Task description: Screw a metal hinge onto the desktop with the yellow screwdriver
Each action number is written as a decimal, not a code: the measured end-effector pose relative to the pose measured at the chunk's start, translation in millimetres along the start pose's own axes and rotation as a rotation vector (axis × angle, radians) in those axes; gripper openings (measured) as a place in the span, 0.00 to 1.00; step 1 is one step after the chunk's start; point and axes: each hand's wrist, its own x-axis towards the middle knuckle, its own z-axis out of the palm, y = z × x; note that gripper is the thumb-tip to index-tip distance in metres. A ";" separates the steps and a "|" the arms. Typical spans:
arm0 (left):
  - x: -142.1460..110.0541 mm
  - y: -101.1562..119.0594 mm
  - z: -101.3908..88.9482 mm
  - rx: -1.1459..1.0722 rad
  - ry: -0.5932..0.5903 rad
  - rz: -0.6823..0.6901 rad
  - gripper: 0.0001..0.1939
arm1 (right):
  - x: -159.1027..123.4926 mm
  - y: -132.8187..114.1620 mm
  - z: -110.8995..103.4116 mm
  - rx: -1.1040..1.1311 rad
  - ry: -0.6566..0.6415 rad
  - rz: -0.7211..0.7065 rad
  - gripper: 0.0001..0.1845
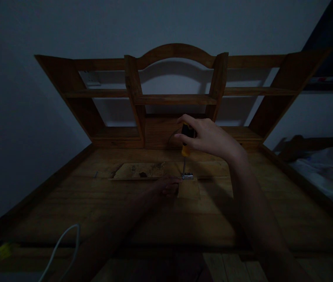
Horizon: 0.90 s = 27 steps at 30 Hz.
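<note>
My right hand [201, 132] is closed round the yellow and black handle of a screwdriver [185, 149], which stands nearly upright. Its shaft runs down to a small shiny metal piece [188, 176], perhaps a hinge, at the edge of a small light wooden piece [188, 188] on the desktop. Low on the desk, my left hand [169, 185] lies in shadow beside the wooden piece. Its fingers are curled, the tips close to the screwdriver's tip. Whatever they pinch is too dark to make out.
A wooden shelf unit [174, 100] rises along the back of the desk [101, 203]. Left of my hands, a long pale strip [138, 170] with dark marks lies in the wood. A white cable [57, 246] loops at the front left. Pale cloth [324, 172] lies at right.
</note>
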 end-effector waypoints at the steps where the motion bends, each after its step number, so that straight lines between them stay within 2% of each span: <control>1: 1.3 -0.6 -1.6 0.003 -0.004 -0.005 0.04 | -0.2 0.5 -0.4 0.012 -0.013 0.008 0.24; 7: 5.7 -4.5 -9.9 -0.009 -0.041 -0.006 0.05 | -1.7 2.2 -6.2 0.115 -0.081 -0.060 0.32; 10: 3.6 -5.0 -8.9 -0.023 -0.043 0.023 0.06 | -1.6 3.5 -5.0 0.122 -0.070 -0.074 0.30; 16: 7.3 -4.3 -6.8 -0.017 -0.048 -0.007 0.09 | -0.4 4.3 1.0 0.094 -0.025 -0.065 0.21; 20: 4.9 -1.5 -2.6 -0.005 -0.032 -0.020 0.08 | -0.1 2.3 -1.6 0.076 -0.014 -0.038 0.24; 24: 0.7 0.4 -1.0 -0.029 -0.037 -0.017 0.10 | 0.1 2.0 -5.6 0.093 -0.028 -0.079 0.27; 27: 4.8 -2.4 -6.4 -0.029 -0.057 -0.017 0.10 | -0.2 2.0 -5.0 0.097 -0.033 -0.060 0.24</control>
